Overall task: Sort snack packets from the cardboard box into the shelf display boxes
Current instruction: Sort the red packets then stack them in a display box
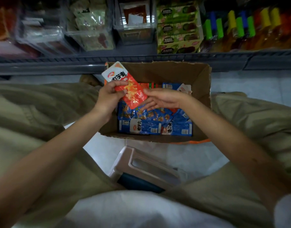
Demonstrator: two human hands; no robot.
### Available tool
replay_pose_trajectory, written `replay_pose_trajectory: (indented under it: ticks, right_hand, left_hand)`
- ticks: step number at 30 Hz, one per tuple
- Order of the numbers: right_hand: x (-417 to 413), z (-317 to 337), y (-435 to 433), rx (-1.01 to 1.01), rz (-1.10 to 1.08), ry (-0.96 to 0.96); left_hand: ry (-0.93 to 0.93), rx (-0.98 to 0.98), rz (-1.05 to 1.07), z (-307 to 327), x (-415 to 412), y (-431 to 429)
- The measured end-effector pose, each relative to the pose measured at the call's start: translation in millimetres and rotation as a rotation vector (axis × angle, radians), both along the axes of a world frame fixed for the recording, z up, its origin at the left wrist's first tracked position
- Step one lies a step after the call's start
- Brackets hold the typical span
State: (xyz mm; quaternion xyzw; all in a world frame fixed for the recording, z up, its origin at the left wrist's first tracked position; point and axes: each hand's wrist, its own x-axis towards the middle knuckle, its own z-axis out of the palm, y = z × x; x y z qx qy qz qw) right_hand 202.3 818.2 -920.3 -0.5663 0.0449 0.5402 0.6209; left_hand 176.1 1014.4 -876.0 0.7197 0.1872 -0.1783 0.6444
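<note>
Red snack packet (132, 93) pinched in the left hand (107, 99) above the cardboard box (201, 79), right hand (164, 98) spread alongside; probably best kept flat for shelving.

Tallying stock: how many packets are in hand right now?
1 for certain: a red-and-white packet gripped by the left hand over the far-left corner of the cardboard box. An orange edge behind it may be a second.

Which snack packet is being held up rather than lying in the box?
The red-orange packet, pinched by the left hand over the cardboard box. The blue packets all lie inside the box.
</note>
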Motion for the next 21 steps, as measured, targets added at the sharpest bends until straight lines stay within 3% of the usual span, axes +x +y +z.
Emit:
replay_pose_trajectory:
  ticks: [2,4,6,8,15,18,21]
  right_hand:
    - [-5.9,-26.5,-5.3,-0.176,-0.006,-0.061]
    - [-17.2,-66.0,-15.8,-0.633,-0.056,-0.277]
    - [-30.8,-97.8,-31.0,-1.034,0.051,-0.444]
    - [-38.7,-118.5,-41.5,-1.217,0.257,-0.531]
    - [-29.3,-137.3,-23.4,-1.466,0.667,-0.756]
    - [-28.8,-131.6,-22.1,-1.414,0.676,-0.793]
    - [-29.5,-127.9,-37.5,-1.237,0.586,-0.757]
  left_hand:
    - [-0.004,0.029,0.064,-0.7,1.6,4.1]
    - [0.020,0.026,0.093,-1.2,3.4,9.1]
    - [0.036,0.034,0.101,-1.4,4.0,13.8]
    - [0.032,0.051,0.077,0.1,3.4,15.4]
    - [-0.072,0.130,-0.065,0.6,1.3,13.9]
    - [-0.184,0.194,-0.216,1.7,-1.9,15.0]
    - [-0.243,0.285,-0.317,0.6,-5.7,17.5]
